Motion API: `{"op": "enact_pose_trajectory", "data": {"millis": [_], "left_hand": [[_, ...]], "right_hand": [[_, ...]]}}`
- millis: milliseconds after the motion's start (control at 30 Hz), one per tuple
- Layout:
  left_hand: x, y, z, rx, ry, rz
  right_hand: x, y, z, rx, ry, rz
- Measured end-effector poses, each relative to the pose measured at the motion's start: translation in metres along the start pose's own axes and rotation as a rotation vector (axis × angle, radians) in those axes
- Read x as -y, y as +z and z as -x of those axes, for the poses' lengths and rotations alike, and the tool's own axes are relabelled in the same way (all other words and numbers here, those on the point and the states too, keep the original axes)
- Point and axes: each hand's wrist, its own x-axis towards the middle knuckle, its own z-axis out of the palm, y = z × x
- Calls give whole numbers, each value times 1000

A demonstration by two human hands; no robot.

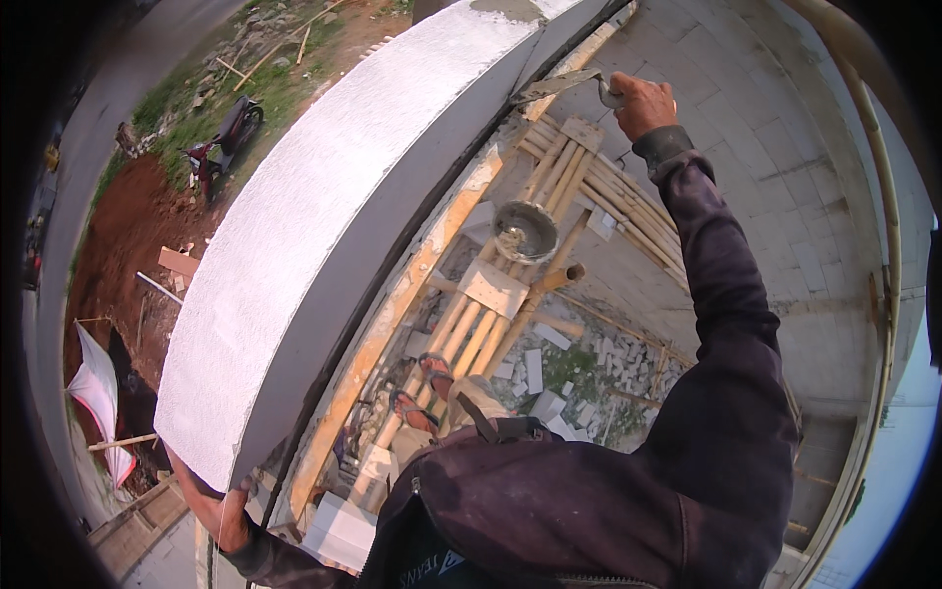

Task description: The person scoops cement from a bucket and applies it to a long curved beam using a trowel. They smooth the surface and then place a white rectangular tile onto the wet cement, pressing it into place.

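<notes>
Grey metal leads the action: the trowel (557, 87) is held in our right hand (645, 105), clenched round its handle, blade across the timber beam (397, 309), tip near the pale wall (265, 255), and we can't say whether the two touch! Down at the wall's near end we spot our left hand (226, 517) at the corner, and we cannot tell whether it grasps anything! Outward we look: bamboo poles (473, 339) bear a smeared round bucket (527, 233), our sandalled feet (416, 411) show lower down, white blocks (534, 371) lie scattered, and beyond the wall a motorbike (228, 142) stands parked
</notes>
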Motion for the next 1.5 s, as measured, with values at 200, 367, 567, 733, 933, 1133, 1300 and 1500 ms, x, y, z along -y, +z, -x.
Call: {"op": "enact_pose_trajectory", "data": {"millis": [200, 367, 567, 733, 933, 1133, 1300, 1500], "left_hand": [[6, -3, 1, 10, 23, 31], [11, -7, 6, -28, 2, 99], [18, -14, 7, -86, -89, 24], [30, -28, 9, -76, -166, -38], [44, -34, 14, -102, -155, -61], [39, -29, 13, -86, -96, -71], [28, -28, 14, -44, -189, -46], [28, -29, 16, -13, -186, -75]], "right_hand": [[-30, 30, -34, 151, -70, -127], [-50, 76, -63, 195, -94, -348], [-74, 103, -124, 407, -152, -444], [-112, 88, -141, 342, -170, -383], [-103, 87, -61, 193, 32, -562], [-43, 90, -49, 198, -9, -604], [-67, 63, -50, 49, -6, -721], [-85, 74, -4, -3, 126, -694]]}}
